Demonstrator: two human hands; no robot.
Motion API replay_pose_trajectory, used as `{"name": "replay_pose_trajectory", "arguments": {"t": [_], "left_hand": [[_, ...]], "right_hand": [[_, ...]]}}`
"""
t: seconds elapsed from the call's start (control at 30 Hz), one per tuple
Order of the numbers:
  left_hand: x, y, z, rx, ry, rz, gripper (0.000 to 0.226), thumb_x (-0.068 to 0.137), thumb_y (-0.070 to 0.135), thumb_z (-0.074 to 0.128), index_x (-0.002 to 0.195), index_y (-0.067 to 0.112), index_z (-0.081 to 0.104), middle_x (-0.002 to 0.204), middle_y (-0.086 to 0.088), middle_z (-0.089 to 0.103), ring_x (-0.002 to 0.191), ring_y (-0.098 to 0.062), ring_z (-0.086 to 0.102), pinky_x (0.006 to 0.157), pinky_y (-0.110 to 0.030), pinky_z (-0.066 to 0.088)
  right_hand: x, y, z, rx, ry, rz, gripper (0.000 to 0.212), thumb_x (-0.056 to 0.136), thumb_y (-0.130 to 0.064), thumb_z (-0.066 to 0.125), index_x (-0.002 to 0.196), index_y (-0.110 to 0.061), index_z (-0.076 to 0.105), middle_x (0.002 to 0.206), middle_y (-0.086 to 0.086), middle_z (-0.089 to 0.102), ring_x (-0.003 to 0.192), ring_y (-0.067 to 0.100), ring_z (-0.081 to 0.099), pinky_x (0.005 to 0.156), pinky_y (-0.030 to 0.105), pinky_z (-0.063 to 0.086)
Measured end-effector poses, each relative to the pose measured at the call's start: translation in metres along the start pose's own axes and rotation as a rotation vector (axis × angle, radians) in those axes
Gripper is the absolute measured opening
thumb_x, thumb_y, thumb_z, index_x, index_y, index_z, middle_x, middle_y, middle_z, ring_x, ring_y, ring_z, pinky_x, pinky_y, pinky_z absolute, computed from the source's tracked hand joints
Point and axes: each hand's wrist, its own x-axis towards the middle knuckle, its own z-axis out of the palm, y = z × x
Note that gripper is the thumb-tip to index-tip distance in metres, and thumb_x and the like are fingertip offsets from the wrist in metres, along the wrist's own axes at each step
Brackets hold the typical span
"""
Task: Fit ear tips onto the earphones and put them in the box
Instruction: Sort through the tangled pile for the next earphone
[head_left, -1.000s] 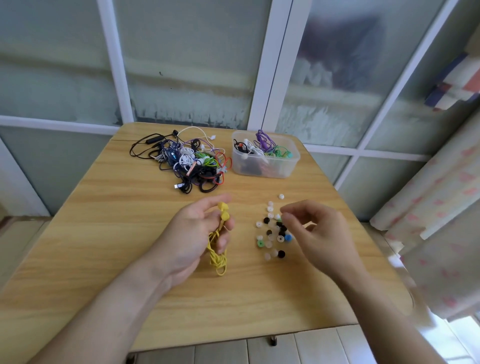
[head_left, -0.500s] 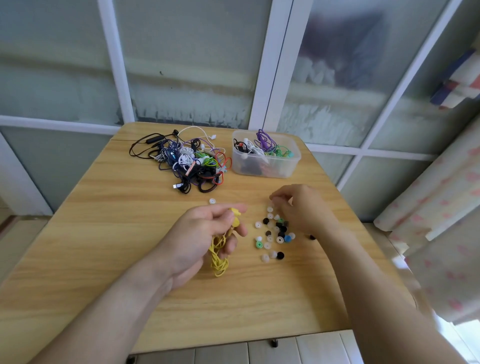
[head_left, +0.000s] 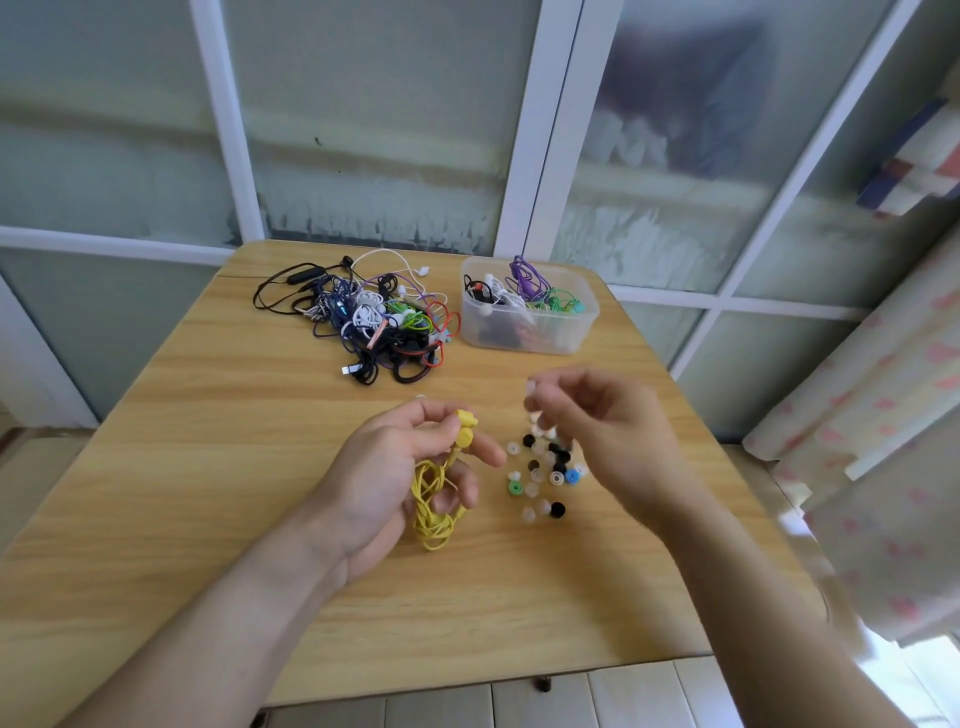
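My left hand (head_left: 387, 480) grips a pair of yellow earphones (head_left: 434, 488); both earbuds stick up by the thumb and the bunched cable hangs under the fingers. My right hand (head_left: 605, 431) is raised just above the table and pinches a small whitish ear tip (head_left: 531, 387) between thumb and forefinger, to the right of the yellow earbuds. Several loose ear tips (head_left: 545, 475) in white, black, green and blue lie scattered on the wooden table (head_left: 208, 467) under and beside my right hand. A clear plastic box (head_left: 527, 325) with several earphones in it stands at the back.
A tangled heap of earphones (head_left: 374, 322) in many colours lies at the back of the table, left of the box. Window frames rise behind the table. A patterned curtain (head_left: 893, 415) hangs close to the table's right edge.
My right hand has lifted off the scattered ear tips with a whitish tip pinched in it. My left hand has kept hold of the yellow earphones, shifting slightly.
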Motion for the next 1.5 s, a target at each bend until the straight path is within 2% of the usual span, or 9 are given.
{"name": "replay_pose_trajectory", "arguments": {"t": [0.1, 0.17, 0.5, 0.73, 0.93, 1.07, 1.17, 1.37, 1.5], "left_hand": [[-0.002, -0.002, 0.002, -0.001, -0.001, 0.02, 0.018, 0.099, 0.013, 0.043, 0.105, 0.001, 0.055, 0.079, -0.018, 0.068, 0.049, -0.024, 0.052, 0.045, -0.027, 0.03], [-0.005, -0.005, 0.005, 0.014, -0.007, 0.045, 0.022, 0.1, 0.015, 0.042, 0.106, 0.0, 0.056, 0.076, -0.015, 0.066, 0.049, -0.023, 0.051, 0.047, -0.027, 0.03], [-0.017, -0.009, 0.012, 0.262, -0.042, 0.187, 0.026, 0.103, 0.024, 0.036, 0.107, 0.003, 0.05, 0.067, -0.011, 0.069, 0.043, -0.02, 0.047, 0.044, -0.021, 0.036], [-0.02, -0.009, 0.01, 0.266, -0.061, 0.177, 0.026, 0.103, 0.024, 0.036, 0.103, 0.001, 0.047, 0.067, -0.014, 0.069, 0.04, -0.021, 0.046, 0.043, -0.021, 0.036], [-0.021, -0.007, 0.011, 0.213, -0.048, 0.185, 0.023, 0.102, 0.023, 0.036, 0.103, 0.002, 0.047, 0.064, -0.015, 0.068, 0.038, -0.019, 0.046, 0.04, -0.02, 0.033], [-0.021, -0.006, 0.011, 0.202, -0.039, 0.202, 0.019, 0.102, 0.022, 0.037, 0.101, 0.006, 0.046, 0.064, -0.015, 0.067, 0.038, -0.02, 0.045, 0.04, -0.021, 0.034], [-0.022, -0.004, 0.012, 0.209, -0.035, 0.217, 0.02, 0.101, 0.023, 0.037, 0.1, 0.006, 0.046, 0.064, -0.016, 0.067, 0.038, -0.02, 0.044, 0.041, -0.02, 0.035], [-0.024, -0.004, 0.015, 0.248, -0.017, 0.232, 0.02, 0.101, 0.021, 0.037, 0.101, 0.002, 0.044, 0.063, -0.016, 0.067, 0.035, -0.018, 0.046, 0.039, -0.019, 0.033], [-0.025, -0.004, 0.022, 0.294, -0.023, 0.202, 0.021, 0.101, 0.022, 0.037, 0.103, 0.002, 0.044, 0.063, -0.016, 0.068, 0.036, -0.02, 0.045, 0.039, -0.018, 0.032]], "right_hand": [[-0.027, -0.004, 0.007, 0.187, -0.183, 0.017, 0.024, 0.082, -0.021, 0.069, 0.095, -0.001, 0.07, 0.078, 0.005, 0.072, 0.064, 0.011, 0.061, 0.062, 0.023, 0.049], [-0.032, -0.003, 0.01, 0.203, -0.212, 0.013, 0.026, 0.078, -0.02, 0.071, 0.094, 0.001, 0.07, 0.078, 0.008, 0.072, 0.066, 0.013, 0.063, 0.063, 0.024, 0.051], [-0.035, -0.004, 0.014, 0.279, -0.2, -0.071, 0.021, 0.078, -0.014, 0.07, 0.094, -0.001, 0.07, 0.085, 0.011, 0.073, 0.069, 0.014, 0.066, 0.068, 0.028, 0.054], [-0.034, -0.004, 0.021, 0.298, -0.193, -0.094, 0.015, 0.082, -0.011, 0.067, 0.093, 0.0, 0.069, 0.073, 0.005, 0.071, 0.063, 0.013, 0.064, 0.064, 0.024, 0.051], [-0.036, -0.003, 0.032, 0.478, -0.164, 0.071, 0.016, 0.079, -0.016, 0.069, 0.093, -0.007, 0.069, 0.079, 0.009, 0.071, 0.061, 0.014, 0.059, 0.058, 0.02, 0.048], [-0.039, -0.005, 0.041, 0.655, -0.221, 0.178, 0.016, 0.086, -0.011, 0.064, 0.1, -0.004, 0.065, 0.065, 0.015, 0.058, 0.055, 0.026, 0.057, 0.07, 0.04, 0.053], [-0.04, -0.004, 0.042, 0.685, -0.251, 0.17, 0.019, 0.09, -0.012, 0.065, 0.106, -0.002, 0.063, 0.058, 0.012, 0.053, 0.063, 0.031, 0.056, 0.08, 0.053, 0.047], [-0.04, -0.002, 0.034, 0.615, -0.216, 0.101, 0.023, 0.083, -0.015, 0.073, 0.101, -0.003, 0.07, 0.08, 0.018, 0.066, 0.057, 0.02, 0.057, 0.064, 0.029, 0.05], [-0.042, 0.001, 0.024, 0.561, -0.218, 0.093, 0.024, 0.078, -0.02, 0.078, 0.097, -0.007, 0.072, 0.082, 0.015, 0.07, 0.057, 0.016, 0.058, 0.068, 0.035, 0.045]]}}
